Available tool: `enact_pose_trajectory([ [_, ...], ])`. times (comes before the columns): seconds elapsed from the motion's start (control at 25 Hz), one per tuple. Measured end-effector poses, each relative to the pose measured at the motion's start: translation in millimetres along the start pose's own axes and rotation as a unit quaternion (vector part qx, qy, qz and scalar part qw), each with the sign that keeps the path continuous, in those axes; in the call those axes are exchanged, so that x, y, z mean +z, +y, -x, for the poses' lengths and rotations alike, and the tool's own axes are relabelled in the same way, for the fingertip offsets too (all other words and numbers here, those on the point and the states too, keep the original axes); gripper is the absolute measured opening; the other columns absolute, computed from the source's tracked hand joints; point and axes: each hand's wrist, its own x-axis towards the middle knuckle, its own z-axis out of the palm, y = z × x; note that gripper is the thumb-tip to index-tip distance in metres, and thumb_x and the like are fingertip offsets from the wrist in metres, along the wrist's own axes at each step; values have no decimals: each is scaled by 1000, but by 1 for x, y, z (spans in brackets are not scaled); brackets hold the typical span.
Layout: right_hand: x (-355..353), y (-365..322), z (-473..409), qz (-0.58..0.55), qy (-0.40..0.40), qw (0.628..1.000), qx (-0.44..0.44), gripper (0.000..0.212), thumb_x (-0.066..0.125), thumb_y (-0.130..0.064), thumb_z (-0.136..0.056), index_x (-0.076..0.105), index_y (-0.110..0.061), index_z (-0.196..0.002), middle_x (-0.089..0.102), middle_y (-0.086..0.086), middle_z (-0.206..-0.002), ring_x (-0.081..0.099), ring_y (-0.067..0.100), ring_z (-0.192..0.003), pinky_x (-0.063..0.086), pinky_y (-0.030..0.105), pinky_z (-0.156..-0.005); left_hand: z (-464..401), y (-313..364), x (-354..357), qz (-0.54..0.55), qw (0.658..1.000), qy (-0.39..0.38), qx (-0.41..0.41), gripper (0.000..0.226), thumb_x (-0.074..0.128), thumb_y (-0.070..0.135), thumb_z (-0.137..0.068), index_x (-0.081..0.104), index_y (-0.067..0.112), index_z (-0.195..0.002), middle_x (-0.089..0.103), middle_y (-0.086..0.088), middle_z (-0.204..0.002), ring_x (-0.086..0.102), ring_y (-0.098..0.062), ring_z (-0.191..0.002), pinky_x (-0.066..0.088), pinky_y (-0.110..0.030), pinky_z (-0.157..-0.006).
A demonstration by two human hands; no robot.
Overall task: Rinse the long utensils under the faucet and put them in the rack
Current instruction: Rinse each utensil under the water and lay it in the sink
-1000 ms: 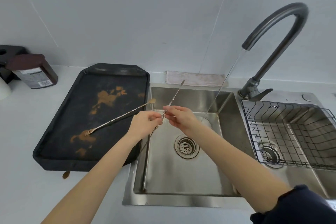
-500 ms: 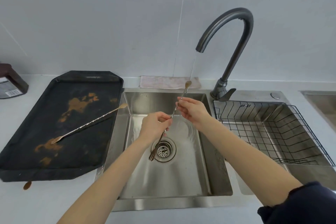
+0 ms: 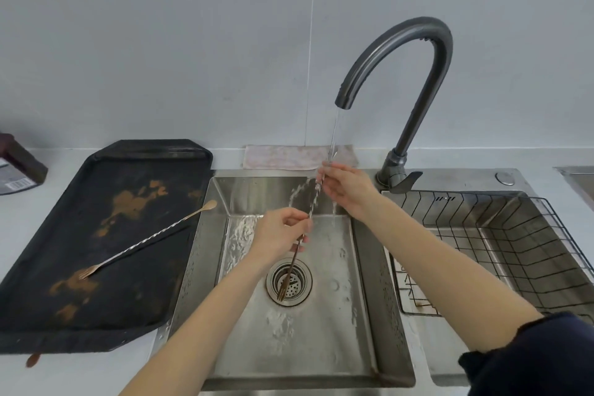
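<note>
In the head view, the left hand (image 3: 279,238) and the right hand (image 3: 348,187) both grip one long twisted fork (image 3: 309,219) at frame centre, under the water stream of the faucet (image 3: 414,51), over the sink (image 3: 363,267). A second long fork (image 3: 144,243) lies on the black tray (image 3: 48,315) at left. The wire rack (image 3: 501,254) stands at right.

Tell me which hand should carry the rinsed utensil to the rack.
Right. The right hand already grips the utensil at its upper end and is nearer the wire rack. The left hand, holding lower down, would have to cross over.
</note>
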Motion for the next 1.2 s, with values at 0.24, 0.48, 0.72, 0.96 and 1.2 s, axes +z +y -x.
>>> enact_pose_trajectory([
  [0.24, 5, -15, -23, -111, 0, 994, -1, 23, 50, -3, -94, 57, -13, -75, 67, -5, -50, 64, 2, -47, 51, 11, -43, 1, 3, -2, 84, 995, -30, -45, 16, 57, 12, -88, 63, 17, -75, 62, -1, -70, 61, 2, -42, 54, -13, -48],
  [0.48, 6, 14, -9, -65, -57, 996, 28, 14, 51, 1, -93, 58, -7, -102, 72, 1, -72, 70, 2, -54, 58, 15, -57, -8, 7, 1, 102, 993, -31, -57, 12, 52, 11, -91, 63, 9, -94, 61, -2, -73, 61, 0, -46, 55, -14, -49],
  [0.72, 3, -21, -20, -115, 3, 993, -20, 35, 45, 6, -95, 40, 7, -129, 62, 11, -79, 69, 7, -49, 58, 17, -51, -3, 6, -4, 84, 992, -76, -55, 17, 52, 14, -91, 66, 19, -83, 62, 1, -75, 62, 2, -48, 53, -11, -49],
  [0.96, 11, 16, -11, 65, 30, 997, -37, 57, 41, 2, -97, 17, -10, -147, 65, 13, -97, 66, 13, -64, 58, 21, -60, -10, 17, -3, 79, 994, -67, -39, 29, 53, 7, -90, 55, 16, -117, 64, -5, -76, 63, 0, -44, 53, -13, -45],
  [1.2, -19, 34, -16, 172, 96, 977, -87, 55, 58, -13, -91, 35, -21, -141, 62, -2, -71, 56, 8, -63, 54, 27, -76, -17, 21, 3, 54, 989, -129, -45, 19, 51, 9, -91, 66, 17, -84, 60, 0, -71, 60, 3, -46, 50, -9, -47],
])
